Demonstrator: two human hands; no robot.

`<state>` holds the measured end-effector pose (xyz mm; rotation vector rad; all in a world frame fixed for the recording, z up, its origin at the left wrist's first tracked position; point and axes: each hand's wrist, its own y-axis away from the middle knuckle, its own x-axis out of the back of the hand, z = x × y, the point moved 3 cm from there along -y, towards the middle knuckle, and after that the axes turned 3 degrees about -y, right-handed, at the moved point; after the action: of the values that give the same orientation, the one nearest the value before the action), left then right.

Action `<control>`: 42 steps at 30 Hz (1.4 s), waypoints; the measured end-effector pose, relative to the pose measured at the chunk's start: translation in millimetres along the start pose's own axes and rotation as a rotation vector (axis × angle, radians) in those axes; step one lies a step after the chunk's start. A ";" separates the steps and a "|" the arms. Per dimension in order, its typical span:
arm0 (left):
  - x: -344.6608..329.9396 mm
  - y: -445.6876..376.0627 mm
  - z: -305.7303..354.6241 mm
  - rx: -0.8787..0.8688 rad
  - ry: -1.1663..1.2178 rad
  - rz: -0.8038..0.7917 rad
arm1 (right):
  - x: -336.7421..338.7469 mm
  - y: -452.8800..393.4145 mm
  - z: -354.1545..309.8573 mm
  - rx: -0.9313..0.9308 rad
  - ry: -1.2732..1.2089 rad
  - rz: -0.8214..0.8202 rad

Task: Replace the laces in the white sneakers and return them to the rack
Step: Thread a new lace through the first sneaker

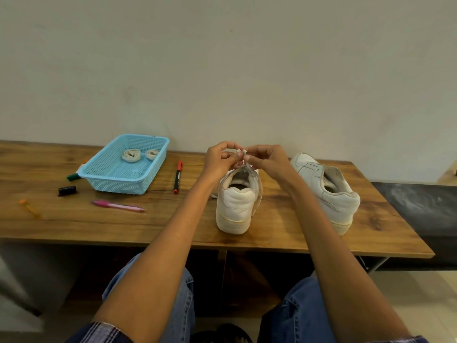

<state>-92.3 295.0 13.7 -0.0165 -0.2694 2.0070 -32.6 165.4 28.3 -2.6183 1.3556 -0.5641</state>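
Wooden table (pixel 74 226) steadies the near sneaker (pixel 236 204); left hand (pixel 221 160) and right hand (pixel 268 160) pinch its lace (pixel 241 152), likely working it.

Table (pixel 74 219) showing matt wood grain; basket (pixel 158 154) looking perforated plastic; sneakers (pixel 235 206) appearing smooth, leather-like; laces (pixel 131 154) looking flat cloth; jeans (pixel 296 310) denim.

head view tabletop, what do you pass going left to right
orange pen → black cap → blue basket holding two rolled laces → red-capped marker → left hand → right hand, both pinching a lace → far-right sneaker
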 end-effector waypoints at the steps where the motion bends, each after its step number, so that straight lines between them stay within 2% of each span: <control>1: -0.7 -0.3 -0.1 0.014 0.014 -0.002 | 0.3 0.8 0.9 0.008 -0.016 0.025; 6: -1.0 -0.1 -0.2 0.059 0.076 -0.003 | -9.1 -1.7 9.8 -0.054 -0.037 0.192; 8: -1.3 -1.3 1.6 -0.052 -0.086 0.034 | -12.3 -6.0 14.8 -0.109 -0.009 0.254; 11: -6.5 2.3 8.5 -0.332 -0.440 0.100 | -16.0 -8.1 18.5 -0.170 0.010 0.334; 14: -10.5 7.0 10.1 -0.412 -0.517 0.128 | -14.3 -4.6 14.0 -0.124 0.062 0.407; 17: -6.2 3.1 6.2 -0.331 -0.460 0.209 | -13.4 -4.4 2.8 -0.048 0.225 0.295; 21: -1.4 -3.1 1.6 -0.195 -0.349 0.237 | -18.3 -1.3 -7.8 -0.072 0.357 0.119; 25: -5.0 2.7 8.1 -0.334 -0.464 0.178 | -20.4 -3.1 -7.8 -0.051 0.527 0.151; 28: -7.7 4.8 9.1 -0.385 -0.541 0.168 | -24.6 -7.5 -3.9 -0.108 0.669 0.078; 33: -3.0 -3.9 2.7 -0.131 -0.379 0.186 | -24.8 -9.7 3.4 -0.088 0.746 0.009; 37: -2.2 -2.9 -0.6 0.071 -0.171 0.200 | -22.3 -10.2 4.6 -0.004 0.809 0.056; 42: -1.9 1.1 -3.4 0.334 0.161 0.121 | -15.6 -4.8 -4.7 0.156 0.858 0.121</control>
<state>-91.9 293.5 10.0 0.0175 0.1739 2.1348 -39.0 181.1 29.9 -2.1949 1.5336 -1.8171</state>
